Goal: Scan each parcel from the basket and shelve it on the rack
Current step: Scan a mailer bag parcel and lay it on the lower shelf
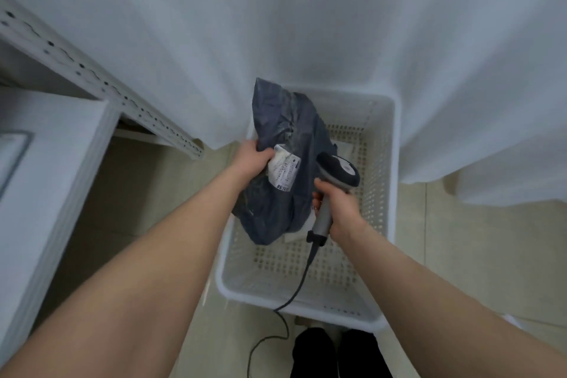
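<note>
The left hand (252,157) gripped the dark parcel (287,132) above the white basket (390,163), its label (283,171) turned up, presumably so the scanner (339,170) could read it, with the right hand (339,204) and its fingers clenched round the handle.

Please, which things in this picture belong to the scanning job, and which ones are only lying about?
For the job: grey parcel bag, held by left hand; barcode scanner, in right hand; white basket; rack.
Only lying about: white curtain; white unit at left; floor tiles.

rack (101,80) left, curtain (306,24) behind basket (394,138)
</note>
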A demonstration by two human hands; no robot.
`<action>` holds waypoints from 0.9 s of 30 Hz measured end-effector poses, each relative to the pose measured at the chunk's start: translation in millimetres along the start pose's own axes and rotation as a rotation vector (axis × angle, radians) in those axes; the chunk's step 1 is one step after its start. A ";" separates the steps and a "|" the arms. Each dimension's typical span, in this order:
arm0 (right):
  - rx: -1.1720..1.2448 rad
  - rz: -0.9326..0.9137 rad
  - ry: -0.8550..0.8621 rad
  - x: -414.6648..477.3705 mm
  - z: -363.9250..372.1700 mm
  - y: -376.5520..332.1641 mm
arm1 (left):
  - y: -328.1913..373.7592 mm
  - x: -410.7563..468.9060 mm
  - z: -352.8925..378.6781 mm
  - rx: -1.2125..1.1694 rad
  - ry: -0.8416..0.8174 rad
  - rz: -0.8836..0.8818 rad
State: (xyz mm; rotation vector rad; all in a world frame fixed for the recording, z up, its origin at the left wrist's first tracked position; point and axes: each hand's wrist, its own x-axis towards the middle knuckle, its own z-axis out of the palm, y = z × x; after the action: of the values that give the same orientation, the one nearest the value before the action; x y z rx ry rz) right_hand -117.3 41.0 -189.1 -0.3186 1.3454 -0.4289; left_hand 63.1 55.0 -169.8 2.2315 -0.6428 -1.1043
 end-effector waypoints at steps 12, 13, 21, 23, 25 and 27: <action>0.046 -0.244 -0.134 -200.9 47.5 -81.8 | 127.6 -154.8 -165.2 0.376 0.044 0.195; 0.050 -0.266 -0.149 -216.0 49.5 -83.4 | 131.8 -170.2 -172.0 0.417 0.028 0.203; 0.025 -0.459 -0.277 -332.4 45.8 -84.6 | 169.7 -297.2 -217.0 0.695 -0.074 0.300; 0.034 -0.455 -0.344 -357.7 45.8 -83.8 | 181.2 -324.8 -229.5 0.709 -0.099 0.330; 0.014 -0.448 -0.381 -379.8 47.4 -81.1 | 190.8 -347.8 -244.0 0.663 -0.103 0.362; -0.067 -0.455 -0.381 -401.7 52.2 -75.2 | 197.0 -367.8 -259.2 0.596 -0.060 0.386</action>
State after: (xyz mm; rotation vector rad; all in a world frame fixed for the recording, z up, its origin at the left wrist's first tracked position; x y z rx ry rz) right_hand -141.2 163.7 203.4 -0.7308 0.9102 -0.6646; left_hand 42.3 214.2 294.4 2.3915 -1.5176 -0.8541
